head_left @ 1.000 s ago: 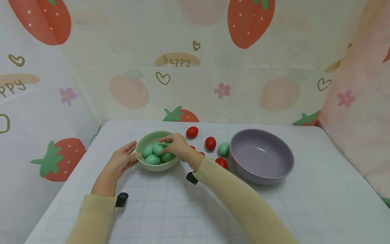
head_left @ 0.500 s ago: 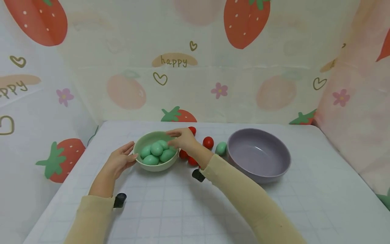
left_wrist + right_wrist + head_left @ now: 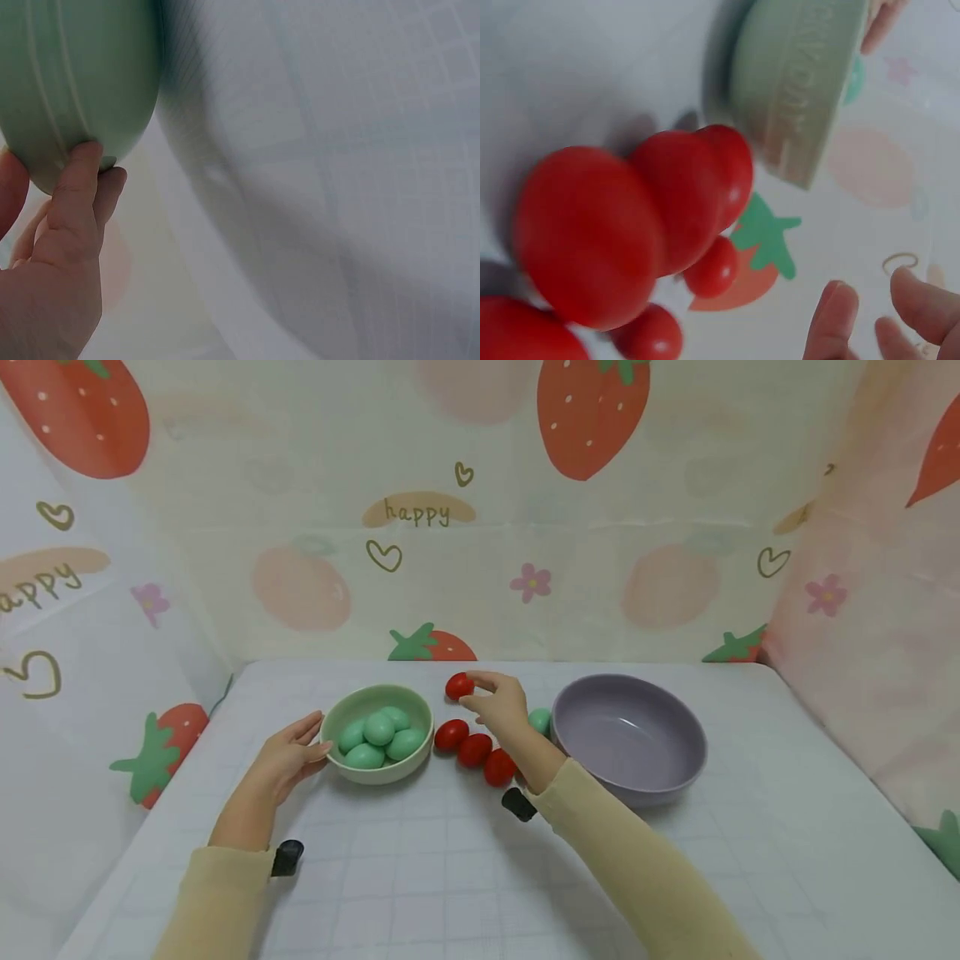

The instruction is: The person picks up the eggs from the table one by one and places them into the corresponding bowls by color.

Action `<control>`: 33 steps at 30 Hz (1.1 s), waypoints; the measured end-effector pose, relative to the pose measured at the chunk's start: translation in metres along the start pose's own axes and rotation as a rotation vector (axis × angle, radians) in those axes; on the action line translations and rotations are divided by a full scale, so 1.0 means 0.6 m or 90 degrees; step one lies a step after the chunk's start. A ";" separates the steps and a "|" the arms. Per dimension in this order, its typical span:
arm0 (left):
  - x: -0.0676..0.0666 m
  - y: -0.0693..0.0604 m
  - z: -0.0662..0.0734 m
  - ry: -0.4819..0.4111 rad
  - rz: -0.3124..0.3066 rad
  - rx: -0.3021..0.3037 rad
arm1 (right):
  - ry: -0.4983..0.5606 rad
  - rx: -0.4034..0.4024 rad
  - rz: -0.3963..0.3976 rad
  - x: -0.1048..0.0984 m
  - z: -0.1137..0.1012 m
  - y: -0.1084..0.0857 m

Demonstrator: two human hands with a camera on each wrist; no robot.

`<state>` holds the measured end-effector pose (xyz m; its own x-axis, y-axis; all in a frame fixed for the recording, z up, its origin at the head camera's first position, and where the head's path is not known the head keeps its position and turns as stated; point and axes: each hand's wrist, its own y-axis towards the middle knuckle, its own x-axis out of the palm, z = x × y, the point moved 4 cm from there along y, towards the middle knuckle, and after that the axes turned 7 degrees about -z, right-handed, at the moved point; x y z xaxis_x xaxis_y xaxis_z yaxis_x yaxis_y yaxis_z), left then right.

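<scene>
My left hand [image 3: 288, 760] holds the left side of a light green bowl [image 3: 378, 774], thumb near the rim and fingers on the outer wall. Inside the bowl lie several mint-green eggs [image 3: 379, 728]. My right hand [image 3: 510, 708] hovers right of the bowl, thumb and forefinger apart beside a red egg [image 3: 457, 687] at the back; whether it touches that egg cannot be told. In the right wrist view nothing lies between the fingers [image 3: 832, 319]. Several more red eggs [image 3: 475, 750] run in a slanting row right of the bowl.
A large purple bowl [image 3: 628, 752] stands to the right, with nothing inside it. One green egg [image 3: 539, 720] sits against its left side, partly behind my right hand. A white gridded cloth [image 3: 420, 868] covers the table; a printed curtain [image 3: 585, 535] rises behind.
My right hand has left the eggs in the green bowl and moved right, to the red egg at the back. My left hand stays on the bowl. The head view has shifted slightly.
</scene>
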<state>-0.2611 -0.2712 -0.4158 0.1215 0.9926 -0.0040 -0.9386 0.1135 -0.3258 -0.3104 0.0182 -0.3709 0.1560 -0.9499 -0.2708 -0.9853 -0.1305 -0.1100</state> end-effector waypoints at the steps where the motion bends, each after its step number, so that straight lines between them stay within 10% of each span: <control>1: -0.001 -0.001 0.000 0.000 0.000 0.000 | -0.003 0.002 0.010 -0.005 0.004 -0.003; 15: -0.007 -0.005 -0.003 -0.010 0.001 -0.005 | -0.112 0.104 0.025 -0.033 0.079 -0.013; 33: -0.004 0.002 0.000 -0.007 0.002 -0.004 | -0.272 0.097 0.019 -0.048 0.073 -0.012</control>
<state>-0.2622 -0.2734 -0.4161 0.1155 0.9933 0.0059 -0.9368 0.1109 -0.3319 -0.3050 0.0590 -0.4042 0.1738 -0.7460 -0.6429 -0.9734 -0.0314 -0.2268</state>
